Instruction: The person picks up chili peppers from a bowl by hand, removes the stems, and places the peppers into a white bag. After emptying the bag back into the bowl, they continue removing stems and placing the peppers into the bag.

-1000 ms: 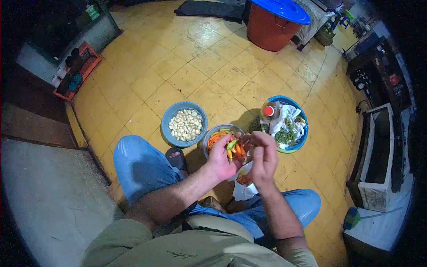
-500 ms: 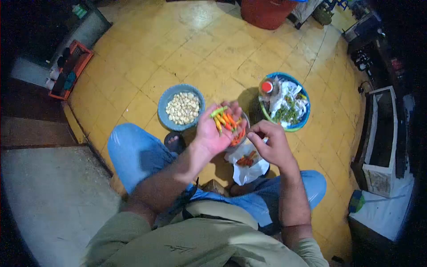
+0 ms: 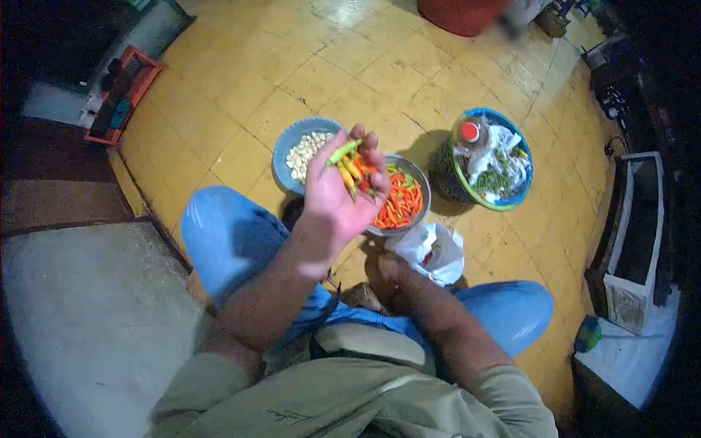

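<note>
My left hand is raised palm up, its fingers curled round several small chili peppers in green, yellow and orange. Partly behind it stands a metal bowl of mostly red and orange chilies. My right hand is low, beside a white plastic bag that has some reddish bits inside. It looks dark and blurred, and its fingers cannot be made out. A blue-grey basin holding pale peeled cloves, apparently garlic, is partly covered by my left hand.
A bin with a green and blue rim stands to the right, filled with plastic, green stems and a red-capped bottle. An orange crate lies far left. A red tub is at the back, on yellow floor tiles.
My left hand has come up nearer the camera, still holding the chilies. My right hand has dropped from beside the bowl to the near side of the bag. More of the bowl shows.
</note>
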`<state>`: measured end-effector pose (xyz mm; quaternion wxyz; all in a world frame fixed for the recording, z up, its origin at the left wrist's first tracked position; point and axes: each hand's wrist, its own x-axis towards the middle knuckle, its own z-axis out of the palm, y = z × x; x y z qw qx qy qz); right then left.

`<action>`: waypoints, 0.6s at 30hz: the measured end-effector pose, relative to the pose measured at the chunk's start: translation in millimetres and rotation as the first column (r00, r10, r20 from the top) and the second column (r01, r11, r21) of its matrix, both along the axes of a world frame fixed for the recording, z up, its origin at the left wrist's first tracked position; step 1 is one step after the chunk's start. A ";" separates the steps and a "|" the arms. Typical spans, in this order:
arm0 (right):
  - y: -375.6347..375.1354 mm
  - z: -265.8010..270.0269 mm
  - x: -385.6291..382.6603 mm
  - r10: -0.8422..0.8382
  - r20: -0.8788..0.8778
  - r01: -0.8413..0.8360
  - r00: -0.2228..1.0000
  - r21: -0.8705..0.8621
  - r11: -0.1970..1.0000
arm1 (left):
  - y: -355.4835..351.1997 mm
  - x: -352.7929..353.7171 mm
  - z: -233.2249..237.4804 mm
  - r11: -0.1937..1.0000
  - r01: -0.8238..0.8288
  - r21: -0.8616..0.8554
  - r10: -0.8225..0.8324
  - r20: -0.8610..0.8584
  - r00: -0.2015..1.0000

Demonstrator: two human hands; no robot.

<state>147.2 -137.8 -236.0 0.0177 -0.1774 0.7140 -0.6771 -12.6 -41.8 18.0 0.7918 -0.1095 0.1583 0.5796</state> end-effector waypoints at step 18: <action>28.2 197.7 8.1 -0.838 0.254 0.583 0.483 0.621 0.524 | 2.3 15.8 0.2 0.990 0.111 -0.086 -0.133 -0.326 0.936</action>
